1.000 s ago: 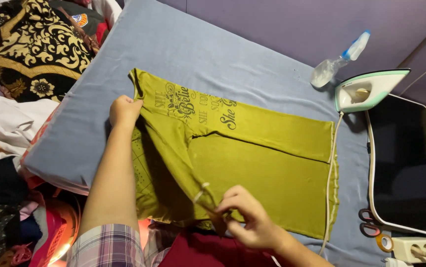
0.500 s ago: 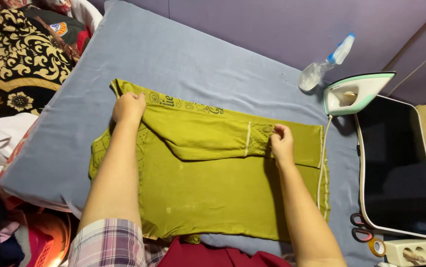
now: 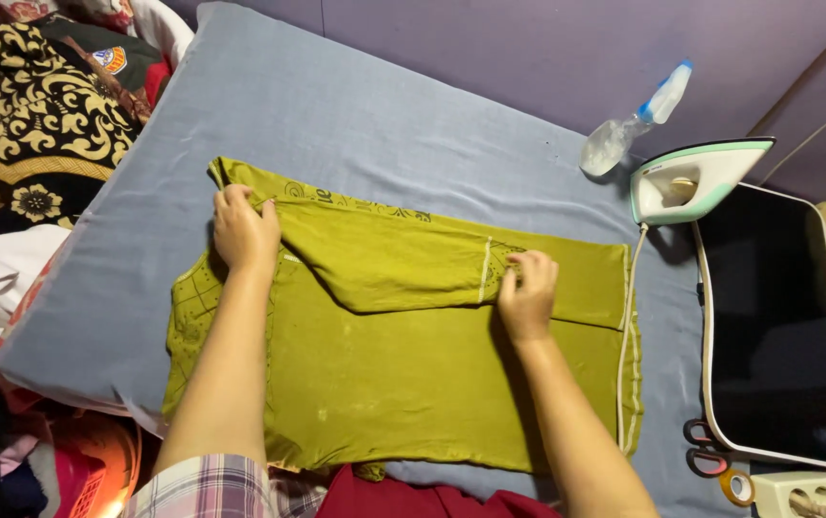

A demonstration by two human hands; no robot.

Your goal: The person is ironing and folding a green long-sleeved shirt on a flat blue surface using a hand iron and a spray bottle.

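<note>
An olive-green T-shirt (image 3: 403, 384) lies spread on a grey-blue padded board (image 3: 375, 125). One sleeve is folded inward across the upper part. My left hand (image 3: 243, 230) presses the shirt's upper left corner, fingers curled on the fabric. My right hand (image 3: 528, 293) rests on the end of the folded sleeve, near its stitched hem, and pins it flat. Both forearms reach up from the bottom edge, the left one in a plaid sleeve.
A white-and-green iron (image 3: 691, 182) stands at the board's right edge, its cord (image 3: 624, 326) trailing over the shirt's side. A spray bottle (image 3: 634, 125) lies behind it. A dark tray (image 3: 778, 326), scissors (image 3: 706, 451) and a power strip (image 3: 806, 494) are right. Piled clothes (image 3: 29, 134) sit left.
My right hand carried the sleeve from the near edge up across the shirt and laid it flat. The left hand kept its hold at the top left corner.
</note>
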